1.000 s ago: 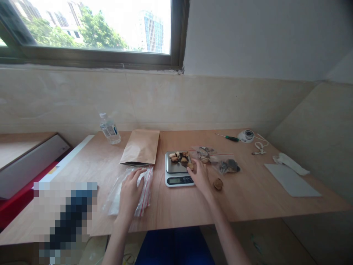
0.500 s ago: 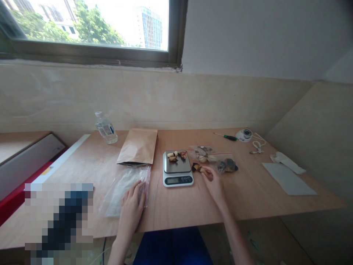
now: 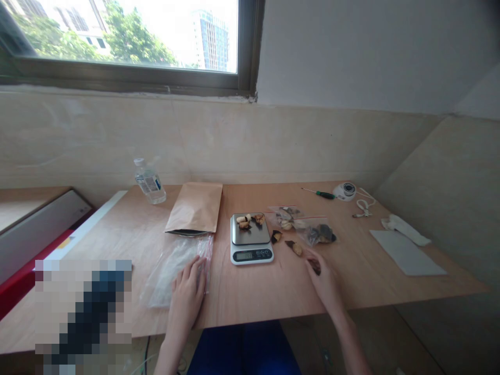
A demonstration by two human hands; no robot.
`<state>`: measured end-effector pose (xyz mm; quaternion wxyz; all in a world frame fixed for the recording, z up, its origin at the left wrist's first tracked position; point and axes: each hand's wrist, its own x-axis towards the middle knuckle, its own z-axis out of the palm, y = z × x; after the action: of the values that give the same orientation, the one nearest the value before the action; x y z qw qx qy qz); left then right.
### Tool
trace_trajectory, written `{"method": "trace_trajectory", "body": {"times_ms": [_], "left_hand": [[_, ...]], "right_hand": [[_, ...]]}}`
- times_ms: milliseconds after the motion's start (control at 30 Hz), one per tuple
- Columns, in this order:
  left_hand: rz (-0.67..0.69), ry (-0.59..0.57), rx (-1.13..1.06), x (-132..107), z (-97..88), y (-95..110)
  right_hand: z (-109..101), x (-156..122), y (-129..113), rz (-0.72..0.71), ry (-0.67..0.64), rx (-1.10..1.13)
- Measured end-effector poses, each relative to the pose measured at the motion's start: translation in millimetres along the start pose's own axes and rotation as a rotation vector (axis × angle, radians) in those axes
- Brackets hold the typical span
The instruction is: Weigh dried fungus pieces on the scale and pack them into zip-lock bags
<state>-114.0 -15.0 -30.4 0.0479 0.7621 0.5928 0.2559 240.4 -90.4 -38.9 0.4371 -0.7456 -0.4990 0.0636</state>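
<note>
My left hand (image 3: 188,284) rests with fingers stretched out on a clear plastic zip bag (image 3: 160,281), near its red-edged side. My right hand (image 3: 323,276) is low over the table, fingers curled, a gap between thumb and forefinger and nothing clearly held there. Just left of it lie a tan dried-looking piece with a dark end (image 3: 296,249) and a smaller dark-and-tan piece (image 3: 276,236). Between my hands stands a white digital kitchen scale (image 3: 253,262). Several tan and dark pieces (image 3: 245,225) sit on its metal plate. Its display is too small to read surely.
Behind the scale's right side lie clear bags of dried pieces (image 3: 287,216) and dark pieces (image 3: 322,233). A brown paper pouch (image 3: 197,205) and water bottle (image 3: 150,182) are back left. Farther right are a screwdriver (image 3: 325,195), white dome camera (image 3: 346,191) and white sheet (image 3: 408,253).
My right hand has let go of the tan piece beside the scale and moved right, toward me. The piece now lies on the table. My left hand has stayed on the bag.
</note>
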Motion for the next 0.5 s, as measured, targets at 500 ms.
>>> {"method": "trace_trajectory", "body": {"times_ms": [500], "left_hand": [[0.022,0.007,0.023,-1,-2.0,3]], "right_hand": [[94,69,-124,-0.515,-0.218,0.258]]}}
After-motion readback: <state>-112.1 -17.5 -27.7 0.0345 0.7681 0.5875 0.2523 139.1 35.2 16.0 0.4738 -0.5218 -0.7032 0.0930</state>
